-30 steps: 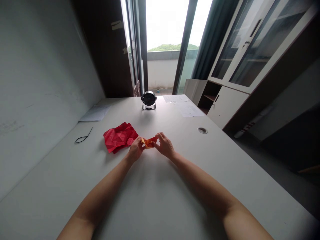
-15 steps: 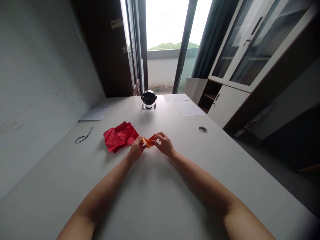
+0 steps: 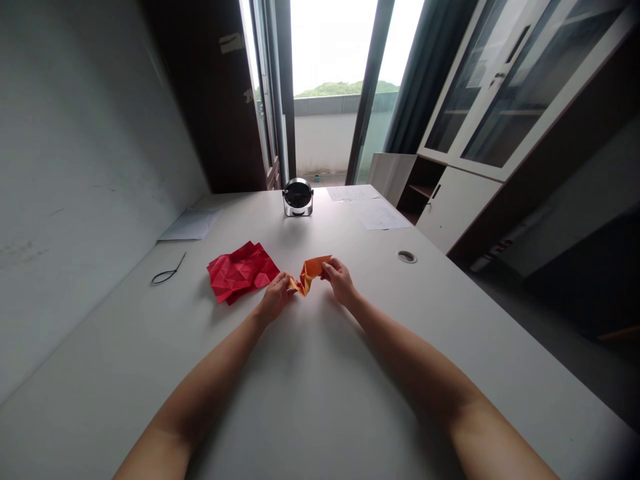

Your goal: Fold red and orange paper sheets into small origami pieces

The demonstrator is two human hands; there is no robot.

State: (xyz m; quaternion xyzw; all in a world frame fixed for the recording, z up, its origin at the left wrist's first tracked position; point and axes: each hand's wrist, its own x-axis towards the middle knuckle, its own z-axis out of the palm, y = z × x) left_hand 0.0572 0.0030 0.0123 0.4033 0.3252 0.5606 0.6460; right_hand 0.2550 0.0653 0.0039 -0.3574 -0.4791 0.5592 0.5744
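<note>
An orange folded paper (image 3: 311, 269) is stretched between my two hands above the white table (image 3: 310, 400). My left hand (image 3: 277, 295) pinches its left end, and my right hand (image 3: 341, 280) grips its right end between thumb and fingers. The paper is creased in the middle and its right part stands up as a flap. Just left of my left hand lie red creased papers (image 3: 240, 270), partly overlapping each other.
A round black and silver device (image 3: 298, 197) stands at the table's far side. White sheets (image 3: 381, 217) lie at the back right, another sheet (image 3: 189, 225) at the back left. A black cable tie (image 3: 169, 272) is near the wall. A round grommet (image 3: 407, 257) sits at right.
My right hand has moved to the right, away from my left hand. The orange paper is pulled wider open, with more of its right part showing.
</note>
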